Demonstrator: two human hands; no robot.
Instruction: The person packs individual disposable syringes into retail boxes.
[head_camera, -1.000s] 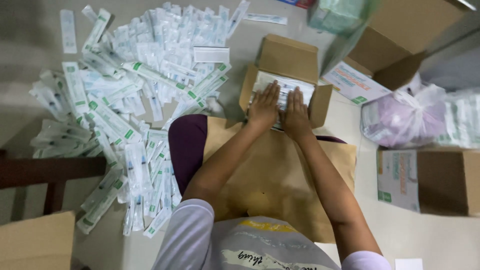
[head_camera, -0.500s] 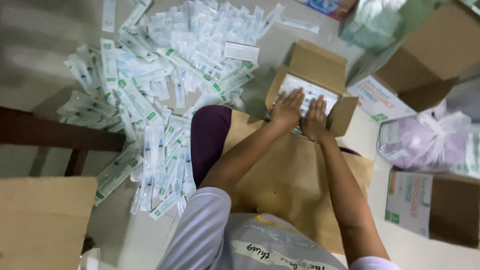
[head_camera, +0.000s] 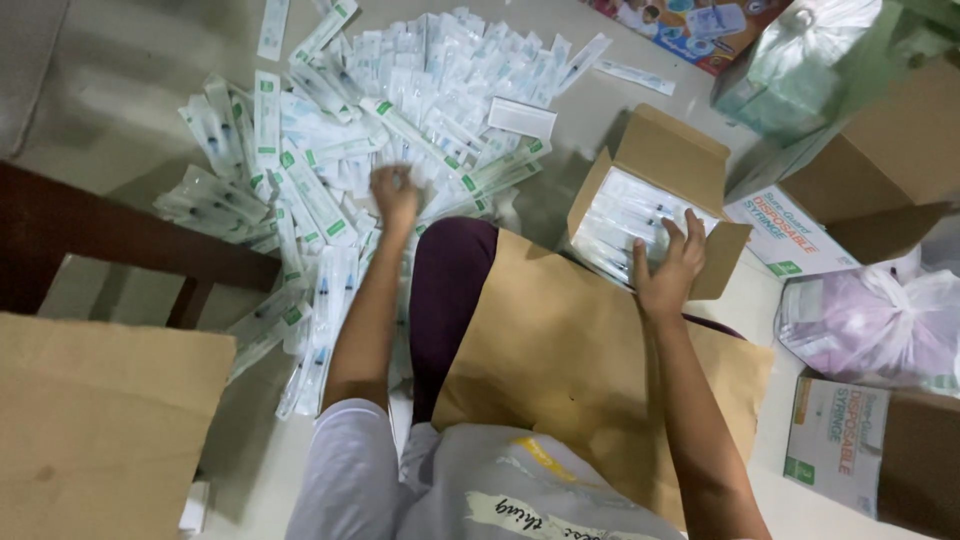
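Leaving the small open carton (head_camera: 655, 170), the left hand (head_camera: 393, 192) has swung to the heap of wrapped syringes (head_camera: 400, 110) on the floor, its grip curled shut on some; right hand (head_camera: 668, 268) stays flat, fingers open, pressing the packed syringes in the carton

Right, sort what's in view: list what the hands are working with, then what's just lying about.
In use:
left hand on the pile of wrapped syringes
right hand on the small open box of packed syringes
brown paper on the lap

Lying about:
large printed cartons
tied plastic bag
wooden chair
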